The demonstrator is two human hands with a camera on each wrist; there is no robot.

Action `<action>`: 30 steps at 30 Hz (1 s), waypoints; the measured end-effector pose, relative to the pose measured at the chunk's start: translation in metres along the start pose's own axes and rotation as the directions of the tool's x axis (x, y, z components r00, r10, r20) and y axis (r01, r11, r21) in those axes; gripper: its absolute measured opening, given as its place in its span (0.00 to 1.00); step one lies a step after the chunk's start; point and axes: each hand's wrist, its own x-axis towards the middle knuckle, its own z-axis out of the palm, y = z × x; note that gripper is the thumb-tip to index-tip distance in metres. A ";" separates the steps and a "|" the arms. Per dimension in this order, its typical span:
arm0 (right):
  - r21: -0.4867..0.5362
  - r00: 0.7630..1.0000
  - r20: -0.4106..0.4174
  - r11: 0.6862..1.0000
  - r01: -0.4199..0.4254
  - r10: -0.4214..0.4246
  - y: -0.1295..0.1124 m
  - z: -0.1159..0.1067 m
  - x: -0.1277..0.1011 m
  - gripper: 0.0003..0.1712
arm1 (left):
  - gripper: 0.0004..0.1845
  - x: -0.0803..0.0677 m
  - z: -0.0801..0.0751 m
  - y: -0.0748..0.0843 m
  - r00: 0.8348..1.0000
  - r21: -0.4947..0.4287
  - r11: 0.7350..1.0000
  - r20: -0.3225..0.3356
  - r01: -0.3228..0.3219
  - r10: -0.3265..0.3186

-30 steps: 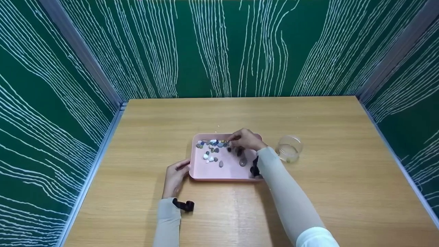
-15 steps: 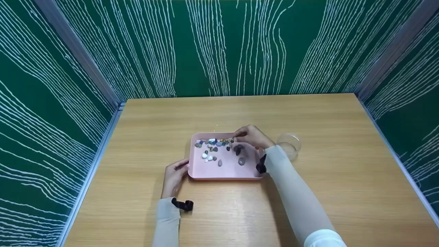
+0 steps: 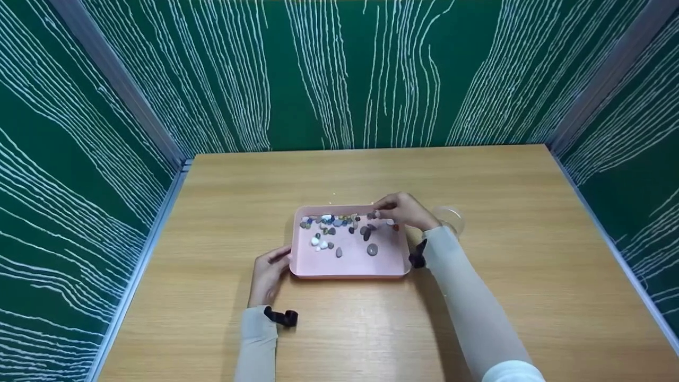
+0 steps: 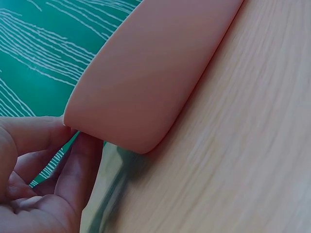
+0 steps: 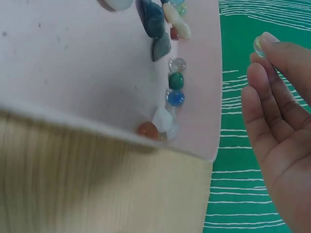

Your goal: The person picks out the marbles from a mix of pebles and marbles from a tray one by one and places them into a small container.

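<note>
My left hand (image 3: 267, 278) grips the near left corner of a shallow pink tray (image 3: 350, 268); in the left wrist view its fingertips sit right at the rim. Over the tray's far right edge, my right hand (image 3: 407, 211) pinches a small clear glass marble (image 5: 258, 46) between thumb and fingertips. Most of the stones in the tray lie along its far wall. Below the right hand, in the right wrist view, rest a green marble (image 5: 176, 80), a blue marble (image 5: 176, 97) and an orange-brown stone (image 5: 147, 130).
A clear round container (image 3: 451, 215) stands right of the tray, partly hidden by the right hand and sleeve. White stones (image 3: 322, 244) and grey stones (image 3: 372, 249) lie on the tray floor. Green panels (image 3: 318, 74) with white lines enclose the wooden table (image 3: 339, 329).
My right hand has moved rightward along the tray's far side, uncovering dark stones and the right end of the tray. My left hand stays at the corner.
</note>
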 end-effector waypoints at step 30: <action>-0.078 0.994 -0.110 0.996 -0.036 0.027 0.026 -0.047 -0.040 0.14 | 0.19 -0.003 -0.001 0.002 1.000 0.039 0.999 0.001 -0.007 0.007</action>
